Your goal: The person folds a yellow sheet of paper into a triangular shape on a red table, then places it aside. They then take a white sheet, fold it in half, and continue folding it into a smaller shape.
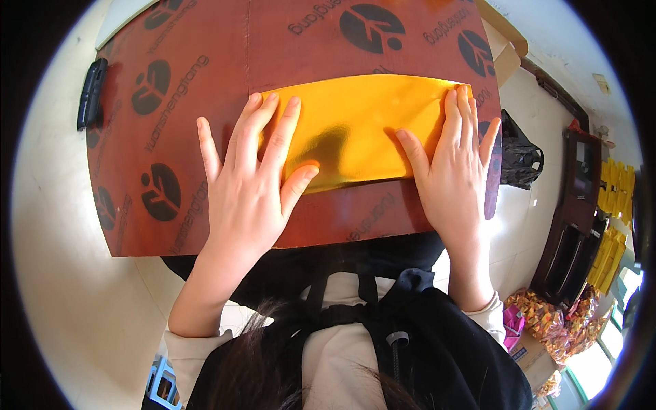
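Note:
A glossy gold sheet, like metallic paper or foil card, lies on a reddish-brown board printed with dark logos and writing. My left hand rests over the sheet's left end, its fingers spread and the little finger out over the board. On the opposite end, my right hand lies palm down, with its fingertips near the far right corner and its thumb reaching inward. Neither hand is closed around anything. The sheet's near edge sits slightly raised, and a dark reflection shows on its surface.
A black object sits at the board's left edge. On the floor to the right is a black plastic bag. Beyond it stand a dark wooden cabinet or door, hanging yellow strips and bags of orange-gold pieces.

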Tool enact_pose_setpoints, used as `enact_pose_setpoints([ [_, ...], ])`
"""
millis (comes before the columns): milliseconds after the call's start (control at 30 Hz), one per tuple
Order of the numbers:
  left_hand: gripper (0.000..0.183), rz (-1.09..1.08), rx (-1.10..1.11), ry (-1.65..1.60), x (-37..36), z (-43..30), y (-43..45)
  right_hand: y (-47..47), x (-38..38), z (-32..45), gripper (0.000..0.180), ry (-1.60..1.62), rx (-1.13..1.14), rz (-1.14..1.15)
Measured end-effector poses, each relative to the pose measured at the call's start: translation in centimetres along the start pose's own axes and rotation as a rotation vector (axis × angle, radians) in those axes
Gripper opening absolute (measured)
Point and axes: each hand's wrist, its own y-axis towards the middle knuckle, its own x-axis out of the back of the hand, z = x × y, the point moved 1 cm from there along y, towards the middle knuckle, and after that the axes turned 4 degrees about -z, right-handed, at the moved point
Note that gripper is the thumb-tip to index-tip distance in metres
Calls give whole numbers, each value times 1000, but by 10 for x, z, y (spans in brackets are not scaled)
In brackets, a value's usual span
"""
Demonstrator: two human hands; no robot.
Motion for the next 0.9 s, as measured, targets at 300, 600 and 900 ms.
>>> enact_pose_setpoints([
  [300, 70, -3, -19, 39, 1, -1, -1, 0, 11, -8, 118, 44, 85, 96],
  [600, 73, 1, -34, 46, 0, 0, 0, -4, 5, -8, 126, 71, 87, 64],
  [900, 72, -19, -34, 82, -1, -1, -2, -7, 5, -26, 125, 93, 165, 61],
])
